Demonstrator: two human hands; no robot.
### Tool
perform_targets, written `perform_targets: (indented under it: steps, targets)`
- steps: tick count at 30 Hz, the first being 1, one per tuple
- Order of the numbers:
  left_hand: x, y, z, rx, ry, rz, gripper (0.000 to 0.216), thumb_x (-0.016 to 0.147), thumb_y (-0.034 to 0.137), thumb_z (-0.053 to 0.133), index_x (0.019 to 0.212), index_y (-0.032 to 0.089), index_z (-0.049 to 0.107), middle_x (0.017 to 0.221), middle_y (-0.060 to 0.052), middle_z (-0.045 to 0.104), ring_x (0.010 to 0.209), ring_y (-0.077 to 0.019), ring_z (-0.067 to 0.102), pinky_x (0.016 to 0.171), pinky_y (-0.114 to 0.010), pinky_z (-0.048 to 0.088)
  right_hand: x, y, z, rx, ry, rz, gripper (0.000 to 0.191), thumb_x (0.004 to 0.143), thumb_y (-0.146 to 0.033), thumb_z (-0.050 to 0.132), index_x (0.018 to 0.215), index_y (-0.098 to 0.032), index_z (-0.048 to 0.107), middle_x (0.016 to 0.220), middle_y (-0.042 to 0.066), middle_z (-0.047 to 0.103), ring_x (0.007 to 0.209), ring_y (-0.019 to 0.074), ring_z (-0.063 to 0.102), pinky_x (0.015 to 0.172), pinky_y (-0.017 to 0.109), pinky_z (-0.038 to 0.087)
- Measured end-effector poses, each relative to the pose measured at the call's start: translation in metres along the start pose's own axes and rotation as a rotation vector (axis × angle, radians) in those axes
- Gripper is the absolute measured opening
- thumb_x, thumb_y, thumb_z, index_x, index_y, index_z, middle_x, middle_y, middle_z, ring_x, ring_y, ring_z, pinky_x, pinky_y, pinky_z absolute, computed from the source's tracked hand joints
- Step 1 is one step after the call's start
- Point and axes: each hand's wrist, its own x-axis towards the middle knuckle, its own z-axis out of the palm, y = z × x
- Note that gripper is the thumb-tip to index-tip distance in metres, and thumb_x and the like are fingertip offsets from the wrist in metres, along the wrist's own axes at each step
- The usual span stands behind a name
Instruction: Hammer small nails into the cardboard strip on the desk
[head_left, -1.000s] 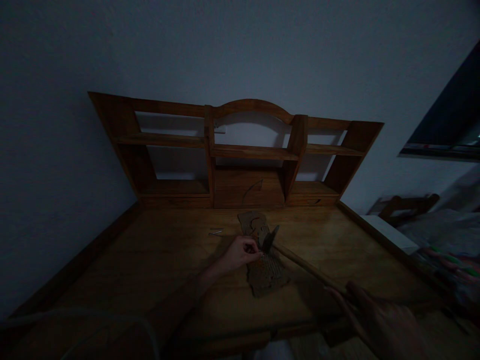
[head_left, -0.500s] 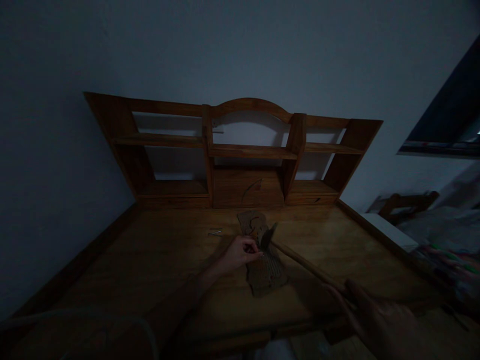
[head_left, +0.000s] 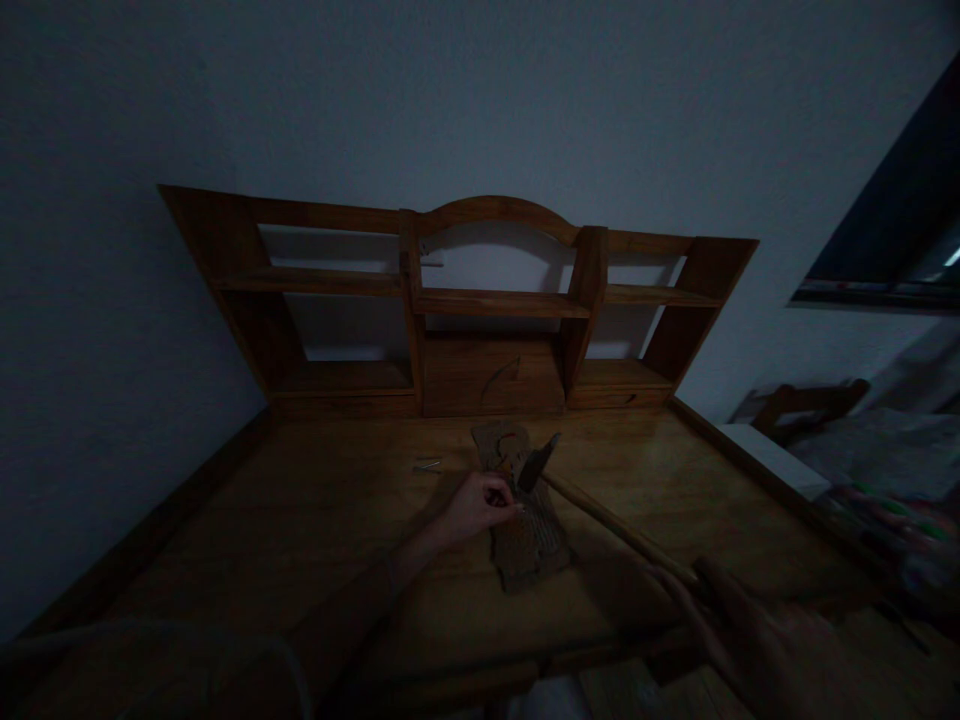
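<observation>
Head cam: R hand (head_left: 757, 640) near bottom edge, closed round hammer (head_left: 600, 515) handle. L hand (head_left: 476, 505) fingers pinched at board (head_left: 525, 535) w/ hammer head just above; what it pinches is too small to tell. Board lies mid desk (head_left: 300, 530). Nail (head_left: 429, 465) beyond, shelf (head_left: 487, 300) at back.

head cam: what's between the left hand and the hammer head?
In the head view, only a thin upright pin, likely a nail, pinched at the left hand's fingertips; the hammer head is just right of it.
</observation>
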Motion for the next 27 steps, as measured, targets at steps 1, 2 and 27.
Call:
perform_targets:
  steps: [1,2,27]
  targets:
    - [0.0,-0.001,0.001,-0.001,0.005,-0.004,0.026,0.072,0.035,0.07,0.064,0.01,0.066,0.064,-0.003,0.061,0.058,-0.01,0.053,0.051,-0.018,0.037,0.0,0.0,0.0,0.004,0.004,-0.004,0.051,0.094,-0.052,0.028,0.082,-0.022,0.067,0.05,0.001,0.065,0.031,0.0139,0.055,0.033,0.024,0.025]
    - [0.0,-0.002,0.001,-0.004,0.01,-0.013,0.026,0.072,0.035,0.07,0.064,0.01,0.066,0.064,-0.003,0.062,0.058,-0.0103,0.053,0.052,-0.018,0.038,0.0,0.0,-0.001,0.002,-0.003,-0.001,0.052,0.094,-0.053,0.027,0.082,-0.022,0.068,0.051,0.001,0.065,0.031,0.014,0.055,0.033,0.024,0.025]
    - [0.0,0.0,0.0,0.042,-0.022,-0.025,0.028,0.071,0.037,0.07,0.064,0.011,0.067,0.06,-0.002,0.06,0.057,-0.0103,0.05,0.052,-0.019,0.036,-0.005,-0.006,0.001,-0.063,-0.078,0.025,0.051,0.094,-0.053,0.028,0.09,-0.023,0.069,0.057,0.002,0.068,0.036,0.0162,0.059,0.036,0.024,0.027]
